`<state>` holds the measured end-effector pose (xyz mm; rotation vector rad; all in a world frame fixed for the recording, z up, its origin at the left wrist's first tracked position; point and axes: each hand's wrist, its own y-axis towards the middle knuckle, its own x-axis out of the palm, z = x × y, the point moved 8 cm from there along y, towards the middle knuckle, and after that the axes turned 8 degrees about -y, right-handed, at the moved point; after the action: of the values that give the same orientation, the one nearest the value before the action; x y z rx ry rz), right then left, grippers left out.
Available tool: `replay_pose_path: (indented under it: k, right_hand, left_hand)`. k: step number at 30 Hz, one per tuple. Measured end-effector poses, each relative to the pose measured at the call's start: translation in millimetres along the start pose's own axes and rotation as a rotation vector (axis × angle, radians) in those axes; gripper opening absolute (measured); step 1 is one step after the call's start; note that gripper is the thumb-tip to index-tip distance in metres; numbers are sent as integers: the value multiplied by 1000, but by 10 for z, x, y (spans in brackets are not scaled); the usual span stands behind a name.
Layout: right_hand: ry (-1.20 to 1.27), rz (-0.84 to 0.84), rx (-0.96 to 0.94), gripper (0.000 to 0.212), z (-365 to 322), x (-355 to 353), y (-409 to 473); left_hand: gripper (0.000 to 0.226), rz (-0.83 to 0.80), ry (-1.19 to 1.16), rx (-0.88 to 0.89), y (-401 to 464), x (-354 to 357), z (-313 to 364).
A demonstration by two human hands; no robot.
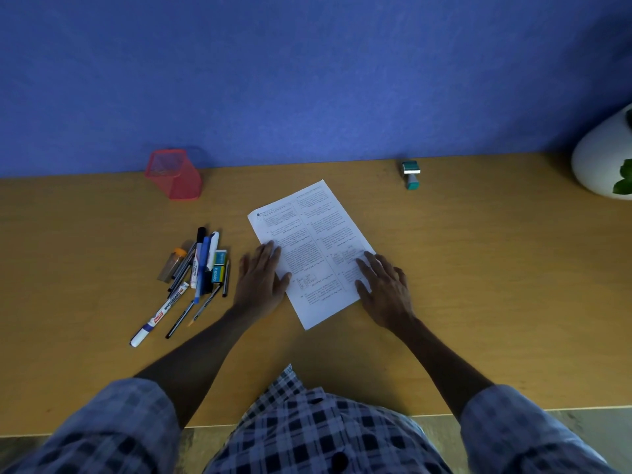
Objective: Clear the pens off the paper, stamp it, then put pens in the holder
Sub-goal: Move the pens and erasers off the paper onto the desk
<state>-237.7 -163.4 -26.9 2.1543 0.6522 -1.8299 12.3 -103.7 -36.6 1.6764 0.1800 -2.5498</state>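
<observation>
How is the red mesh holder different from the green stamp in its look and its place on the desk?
The red mesh holder is see-through wire and the larger of the two; the green stamp is solid and small. The holder stands at the far left, beyond the pile of pens; the stamp stands at the far right. Both stand near the blue wall, and neither hand touches them.

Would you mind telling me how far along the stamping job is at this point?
Done: the paper is clear, with the pens piled on the desk to its left. In hand: the left hand and right hand lie flat on the sheet's edges, holding nothing. Left: the stamp stands untouched near the wall, and the red holder looks empty, so stamping and loading the pens remain.
</observation>
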Motion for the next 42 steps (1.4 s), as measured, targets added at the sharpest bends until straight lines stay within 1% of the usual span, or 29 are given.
replay_pose_path:
  k: [5, 8, 14, 17, 20, 22, 26, 28, 34, 42]
  right_hand:
    - [-34, 28, -27, 48, -8, -43, -71]
    - [-56, 45, -40, 46, -30, -52, -131]
    - [-53, 83, -43, 43, -100, -69, -214]
    - [-20, 95, -38, 47, -112, -78, -221]
    - [84, 90, 25, 55, -22, -128, -129]
    - [99, 61, 47, 60, 40, -149, -36]
    - [38, -52, 0, 63, 111, -90, 83]
    - [15, -79, -27, 63, 121, -59, 90]
    - [24, -46, -31, 64, 102, -63, 48]
    - [53, -25, -7, 65, 82, -22, 24]
  left_hand:
    - [66, -6, -1, 26, 55, -42, -56]
    - [65, 12, -1, 5, 95, -80, -89]
    - [65, -17, 29, -6, 150, -98, -142]
    - [63, -29, 26, -12, 169, -113, -146]
    - [60, -21, -16, -12, 156, -129, -145]
    - [60, -16, -54, 8, 135, -134, -132]
    - [78, -68, -146, 30, 73, -93, -121]
    - [81, -86, -155, 35, 55, -78, -135]
    - [68, -107, -105, 48, 68, -62, -175]
    - [66, -93, -68, 31, 63, -58, -209]
